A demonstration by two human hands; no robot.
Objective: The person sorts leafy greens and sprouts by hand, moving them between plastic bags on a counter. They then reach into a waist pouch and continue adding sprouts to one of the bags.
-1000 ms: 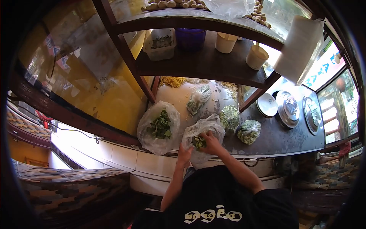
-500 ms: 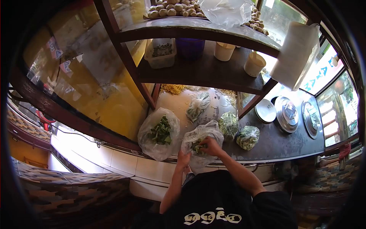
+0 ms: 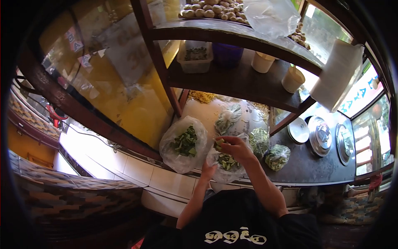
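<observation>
Countertop (image 3: 310,169), greens (image 3: 219,143) in right grip (image 3: 236,148), bag (image 3: 227,178) below

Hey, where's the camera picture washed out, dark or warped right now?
Head view: glare blows out the white ledge at left; head view: the lower shelf sits in shade; head view: wide-angle distortion bows the upper shelf, with black corners around the picture.

Your right hand (image 3: 234,148) has room to pass above the left-hand bag (image 3: 169,146); ahead, the dark shelf (image 3: 226,83) blocks height over the counter's (image 3: 205,116) back, and filled bags (image 3: 277,157) crowd your right.
</observation>
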